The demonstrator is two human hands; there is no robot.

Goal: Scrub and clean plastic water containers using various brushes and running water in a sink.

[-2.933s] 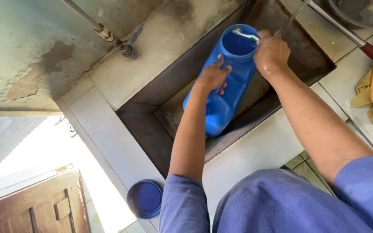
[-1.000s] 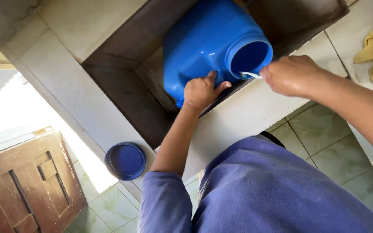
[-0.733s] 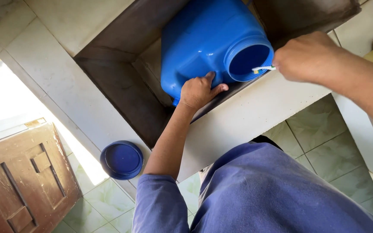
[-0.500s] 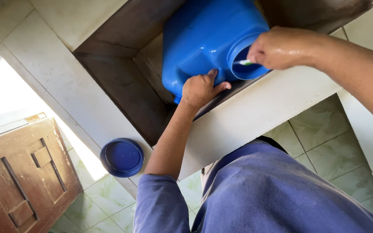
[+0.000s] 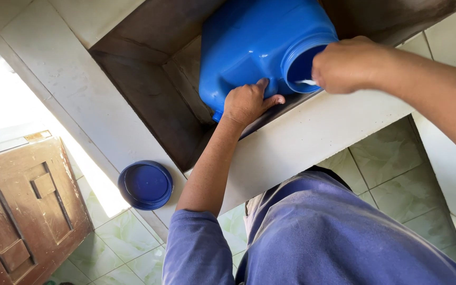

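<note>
A big blue plastic jug [image 5: 254, 47] lay tilted on its side in a sunken tiled sink [image 5: 149, 100], at about twelve o'clock in the head view, its wide open mouth [image 5: 304, 68] turned toward three o'clock and resting near the sink's front edge. The left hand [image 5: 246, 103] was pressed flat against the jug's lower side at about six o'clock of the jug, fingers spread and thumb out, steadying it rather than closing round anything. The right hand [image 5: 344, 66] sat at the mouth's three o'clock rim, fingers curled together and pinching something small and white [image 5: 307, 82] that poked just inside the opening; what it was could not be told. A round blue lid [image 5: 145, 184] lay upside down on the counter edge [image 5: 43, 79] at about eight o'clock, well apart from the jug. A brown wooden door [image 5: 22, 211] stood at the lower left above the pale green floor tiles [image 5: 127, 237].
</note>
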